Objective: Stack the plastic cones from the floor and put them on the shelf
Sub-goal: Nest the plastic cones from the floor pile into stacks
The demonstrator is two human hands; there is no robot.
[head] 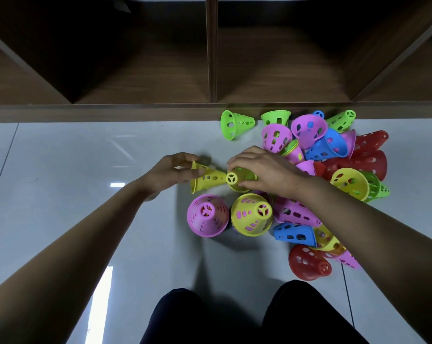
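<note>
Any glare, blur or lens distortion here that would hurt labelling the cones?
Head view: bright glare streaks on the glossy floor left of the pile of cones; shelf compartments nearly black; wide-angle lens splays the shelf dividers; left hand gripping the lying yellow cone and right hand gripping a second cone look slightly soft.

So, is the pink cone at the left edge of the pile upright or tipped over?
Upright: the pink cone stands on its wide rim, its narrow spoked top facing up toward the camera.

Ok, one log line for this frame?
left grip: holds yellow perforated plastic cone at rim | right grip: holds second yellow plastic cone | rest: coloured cones piled on floor
</note>
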